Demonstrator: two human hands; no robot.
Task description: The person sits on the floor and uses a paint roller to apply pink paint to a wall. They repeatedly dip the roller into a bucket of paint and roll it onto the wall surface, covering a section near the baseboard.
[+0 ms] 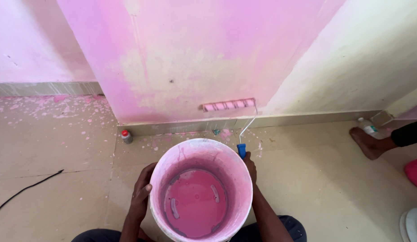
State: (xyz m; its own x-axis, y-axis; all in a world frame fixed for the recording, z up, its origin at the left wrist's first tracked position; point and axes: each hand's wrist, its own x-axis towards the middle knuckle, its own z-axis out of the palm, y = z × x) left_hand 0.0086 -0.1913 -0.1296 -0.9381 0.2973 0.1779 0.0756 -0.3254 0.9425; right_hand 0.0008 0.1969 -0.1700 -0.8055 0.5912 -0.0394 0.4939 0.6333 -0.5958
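A white bucket [160, 179] smeared with pink stands between my knees, with pink paint in its bottom. My left hand [141, 192] grips the bucket's left side. My right hand [249, 165] is shut on the blue handle of a paint roller [229, 105]. The roller's pink striped sleeve lies against the lower part of the pink wall [195, 49], just above the skirting. My right hand sits behind the bucket's right rim.
A small bottle with a red cap [126, 136] stands by the skirting at left. A black cable [25, 188] crosses the paint-spattered floor. Another person's bare foot [367, 142] and a plastic bottle [368, 127] are at right, by the cream wall [365, 58].
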